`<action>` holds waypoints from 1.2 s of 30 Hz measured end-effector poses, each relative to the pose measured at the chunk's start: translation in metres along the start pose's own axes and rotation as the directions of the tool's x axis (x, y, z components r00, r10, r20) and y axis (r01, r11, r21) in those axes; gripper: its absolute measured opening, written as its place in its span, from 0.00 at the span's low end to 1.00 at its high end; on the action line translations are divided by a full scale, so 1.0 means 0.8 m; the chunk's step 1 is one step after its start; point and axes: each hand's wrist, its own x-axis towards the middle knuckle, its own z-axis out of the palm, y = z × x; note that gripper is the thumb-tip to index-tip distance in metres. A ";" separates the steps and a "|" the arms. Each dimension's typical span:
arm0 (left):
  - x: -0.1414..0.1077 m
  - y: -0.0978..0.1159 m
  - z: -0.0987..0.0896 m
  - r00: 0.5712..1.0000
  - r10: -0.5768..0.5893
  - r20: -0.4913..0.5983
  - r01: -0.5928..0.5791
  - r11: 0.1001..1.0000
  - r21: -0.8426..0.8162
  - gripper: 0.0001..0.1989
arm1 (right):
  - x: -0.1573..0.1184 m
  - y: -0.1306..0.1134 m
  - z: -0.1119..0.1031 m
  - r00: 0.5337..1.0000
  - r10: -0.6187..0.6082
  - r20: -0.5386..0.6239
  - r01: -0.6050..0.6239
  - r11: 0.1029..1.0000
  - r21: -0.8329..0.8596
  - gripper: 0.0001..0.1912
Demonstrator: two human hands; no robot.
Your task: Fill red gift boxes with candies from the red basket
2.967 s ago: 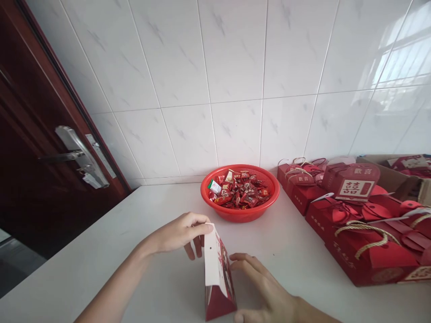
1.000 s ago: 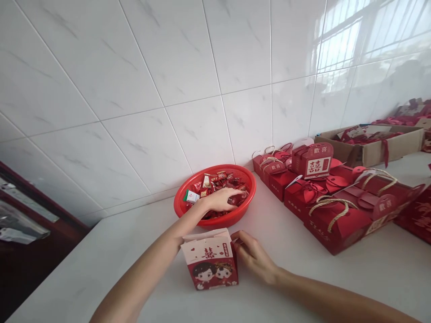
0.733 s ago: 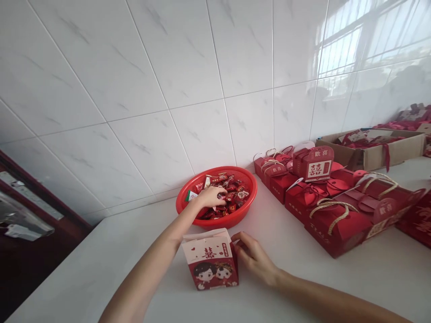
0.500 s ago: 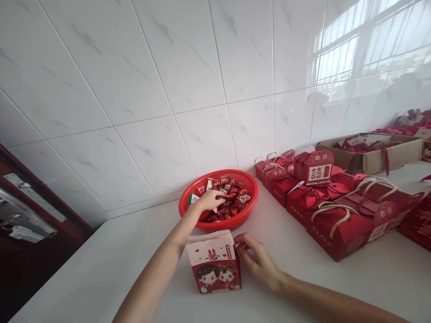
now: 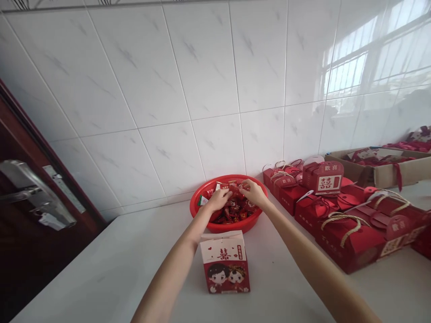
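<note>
My left hand (image 5: 219, 200) is in the red plastic basket (image 5: 194, 210), its fingers pinched at the edge of a red-wrapped candy (image 5: 234, 190). From the other side my right hand (image 5: 253, 193) reaches in, fingers curled and closed near the same candy; its fingertips are small in view. More wrapped candies (image 5: 232, 214) in red, with a green-and-white one (image 5: 203, 200) among them, fill the basket. Just in front of it stands a red and white gift box (image 5: 225, 264) with two cartoon figures, untouched by either hand.
Red gift boxes with rope handles (image 5: 350, 242) stand in rows on the right, a smaller box (image 5: 323, 179) on top. Behind them is a cardboard carton (image 5: 384, 175). A tiled wall (image 5: 161, 157) closes off the back; a wooden door (image 5: 20, 134) with a metal handle is at left.
My right hand has left the gift box and moved up into the basket beside my left hand. A red candy now shows between the hands. The view has shifted slightly left.
</note>
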 end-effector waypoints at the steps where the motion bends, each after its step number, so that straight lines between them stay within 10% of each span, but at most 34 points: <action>1: -0.001 0.002 -0.001 1.000 0.011 -0.011 -0.011 1.000 -0.006 0.15 | 0.006 0.003 0.003 1.000 0.013 -0.002 -0.013 1.000 0.012 0.12; 15: -0.006 0.024 0.007 0.876 0.124 0.467 -0.233 0.955 0.184 0.18 | 0.009 0.021 0.004 0.994 0.111 0.022 -0.113 0.959 0.259 0.04; 28: 0.000 0.043 0.014 0.908 0.063 0.413 -0.289 0.810 0.511 0.08 | 0.008 0.025 0.004 0.990 0.131 0.056 -0.141 0.953 0.267 0.03; 36: -0.005 0.037 0.014 0.857 0.071 0.510 -0.358 0.794 0.491 0.16 | 0.009 0.026 0.006 0.989 0.130 0.074 -0.147 0.943 0.299 0.03</action>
